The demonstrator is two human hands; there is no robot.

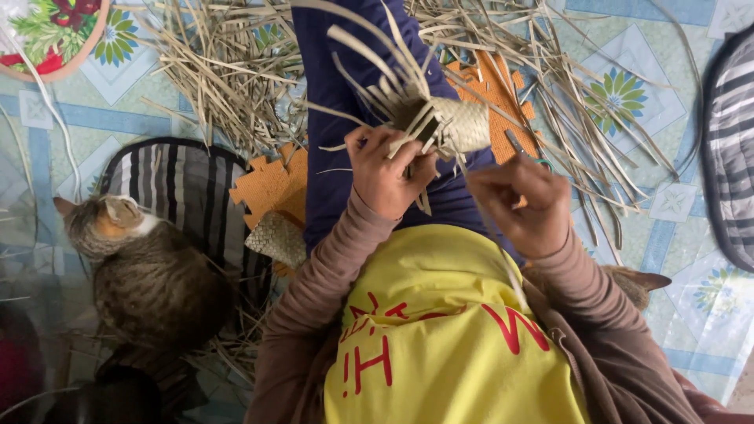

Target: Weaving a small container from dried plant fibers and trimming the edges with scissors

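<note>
Left hand (385, 174) clenched around the lower edge of a small woven basket (459, 124), fingers curled over the loose strip ends at its open mouth, thumb pressed against the weave. Right hand (525, 202) just beside and below it, fingertips pinched on a thin strip (484, 224) running from the basket down across the lap; grip closed on that strip. Basket held over the knees, tilted, finished woven part toward the right, unwoven strips (369, 59) fanning up and left from the mouth. Under both hands, dark blue trousers (330, 141) and a yellow shirt (440, 330), close against the wrists. Orange mat pieces (271, 188) at either side of the legs, a second flat woven piece (276, 239) lying near the left elbow. Heaped dry strips (228, 71) across the floor ahead, crowding the far side. Tabby cat (141, 267) sitting on a striped cushion (184, 184) well to the left, another striped cushion (730, 157) at the right edge. Patterned tile floor (675, 235) showing open room to the right of the right hand.
</note>
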